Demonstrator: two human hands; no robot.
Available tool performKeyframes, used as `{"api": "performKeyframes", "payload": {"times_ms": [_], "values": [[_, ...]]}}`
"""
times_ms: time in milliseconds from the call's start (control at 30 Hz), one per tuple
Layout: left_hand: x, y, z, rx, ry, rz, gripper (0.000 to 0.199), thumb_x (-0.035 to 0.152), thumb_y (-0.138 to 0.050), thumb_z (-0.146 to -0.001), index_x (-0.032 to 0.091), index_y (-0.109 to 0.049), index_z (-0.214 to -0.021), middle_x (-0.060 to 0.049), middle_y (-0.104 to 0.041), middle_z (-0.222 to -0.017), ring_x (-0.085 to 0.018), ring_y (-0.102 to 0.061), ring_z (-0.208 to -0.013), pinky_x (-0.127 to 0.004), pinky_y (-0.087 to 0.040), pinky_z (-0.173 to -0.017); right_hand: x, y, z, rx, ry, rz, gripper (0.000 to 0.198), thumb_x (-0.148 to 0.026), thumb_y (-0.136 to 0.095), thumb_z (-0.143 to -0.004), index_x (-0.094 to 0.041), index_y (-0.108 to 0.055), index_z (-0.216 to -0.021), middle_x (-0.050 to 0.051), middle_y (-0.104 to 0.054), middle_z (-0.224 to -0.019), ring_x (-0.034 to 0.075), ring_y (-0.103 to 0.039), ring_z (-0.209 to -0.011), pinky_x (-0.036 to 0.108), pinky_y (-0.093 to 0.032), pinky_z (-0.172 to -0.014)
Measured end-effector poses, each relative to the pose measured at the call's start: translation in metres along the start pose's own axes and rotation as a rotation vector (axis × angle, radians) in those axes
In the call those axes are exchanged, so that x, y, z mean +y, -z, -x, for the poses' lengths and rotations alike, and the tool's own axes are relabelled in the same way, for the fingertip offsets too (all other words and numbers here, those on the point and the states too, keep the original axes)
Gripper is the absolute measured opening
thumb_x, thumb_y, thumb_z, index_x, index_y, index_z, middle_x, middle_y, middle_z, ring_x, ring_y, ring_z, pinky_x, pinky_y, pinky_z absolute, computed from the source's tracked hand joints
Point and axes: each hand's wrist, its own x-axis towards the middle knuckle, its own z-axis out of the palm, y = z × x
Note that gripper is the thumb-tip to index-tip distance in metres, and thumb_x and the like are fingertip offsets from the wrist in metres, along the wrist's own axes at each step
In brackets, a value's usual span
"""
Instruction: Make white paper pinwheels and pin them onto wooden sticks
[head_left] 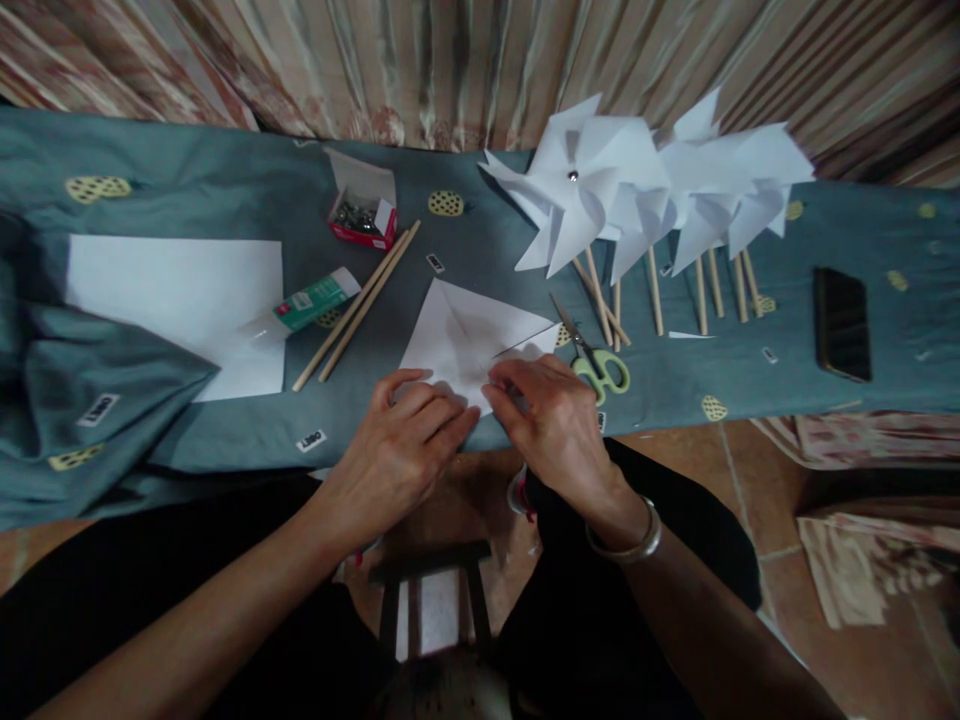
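Observation:
A white square of paper [465, 325] with creases and a cut running in from its right side lies near the table's front edge. My left hand [409, 430] has its fingers curled over the paper's lower left edge, the thumb and fingertips on the near corner. At the lower right, my right hand [551, 415] pinches the paper with thumb and forefinger. Green-handled scissors [600, 372] lie just beyond my right hand, blades pointing away. Parts of the paper's near edges are hidden under my fingers.
Paper pinwheels [592, 190] on wooden sticks lie at the back right, left of a phone [843, 322]. Left of the paper are two sticks [360, 310], a glue stick [304, 305], an open red box [364, 220] of small metal pieces and white sheets [180, 290], partly under cloth.

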Motion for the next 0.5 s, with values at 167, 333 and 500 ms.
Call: {"api": "performKeyframes", "payload": {"times_ms": [167,333,500], "values": [[0.0004,0.0014,-0.0020,0.015,0.000,-0.001,0.021,0.015,-0.050,-0.093,0.015,-0.061,-0.111,-0.004,-0.070,-0.092,-0.020,-0.060,-0.092,-0.045,-0.042,-0.098,-0.0018,0.0016,-0.0002,-0.020,0.038,0.057,0.021,-0.027,-0.049,-0.094,-0.014,-0.066,-0.097,0.006,-0.068,-0.079,0.023,-0.057,-0.080,0.035,-0.045,-0.077],[0.0005,0.0000,-0.0014,0.024,0.000,0.011,0.022,0.015,-0.049,-0.093,0.014,-0.061,-0.112,-0.005,-0.070,-0.093,-0.020,-0.059,-0.094,-0.047,-0.041,-0.099,-0.0024,0.0014,0.0010,-0.026,0.079,0.081,0.022,-0.025,-0.049,-0.094,-0.018,-0.066,-0.106,0.008,-0.068,-0.103,0.025,-0.057,-0.093,0.040,-0.046,-0.084],[0.0015,0.0000,-0.0009,0.012,-0.005,-0.009,0.021,0.015,-0.050,-0.093,0.014,-0.062,-0.110,-0.004,-0.069,-0.091,-0.020,-0.060,-0.093,-0.046,-0.041,-0.100,-0.0022,-0.0008,0.0035,-0.034,0.075,0.095,0.025,-0.021,-0.048,-0.093,-0.024,-0.064,-0.112,0.007,-0.057,-0.128,0.028,-0.054,-0.106,0.044,-0.047,-0.088]]}}
